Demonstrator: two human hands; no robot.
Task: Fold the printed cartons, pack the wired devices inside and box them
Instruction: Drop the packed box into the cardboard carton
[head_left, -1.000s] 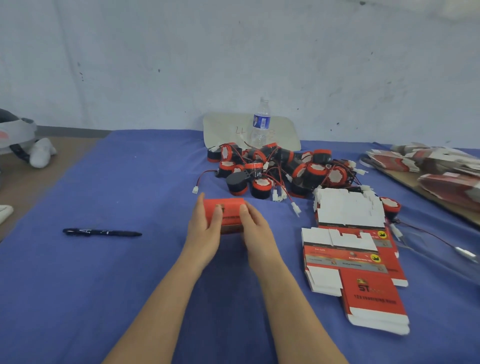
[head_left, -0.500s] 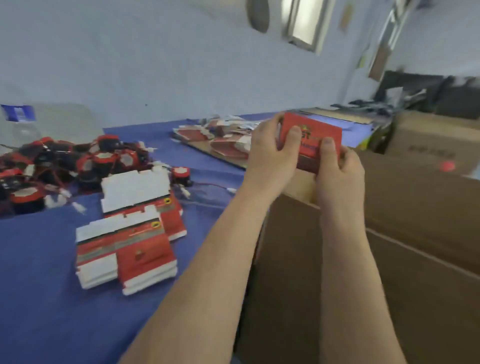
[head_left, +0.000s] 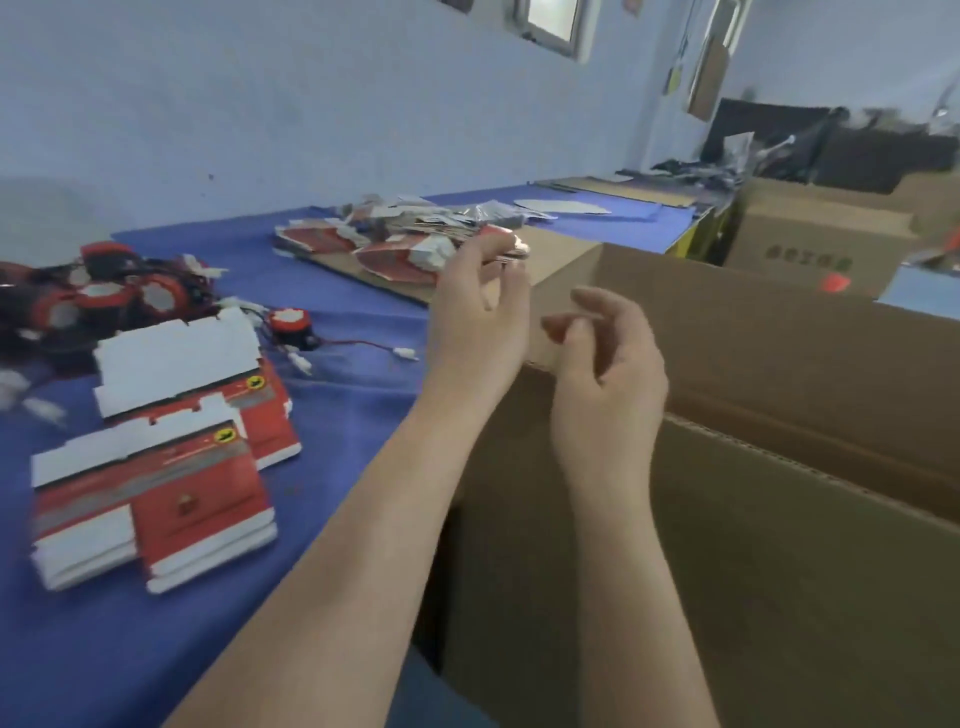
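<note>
Left hand (head_left: 478, 322) and right hand (head_left: 610, 379) are held apart, fingers loosely curled, gripping nothing, above the rim of the open cardboard box (head_left: 779, 353). The flat printed cartons (head_left: 197, 499) lie stacked on the blue table (head_left: 363, 405), left of the left hand. The wired devices (head_left: 104, 301) are piled behind them.

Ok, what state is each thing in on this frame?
left hand: empty, fingers loosely curled
right hand: empty, fingers loosely curled
shipping box: open at the top, flaps up
flat cartons: unfolded, stacked on the cloth
wired devices: piled, unpacked
single device: apart from the pile, wire trailing
</note>
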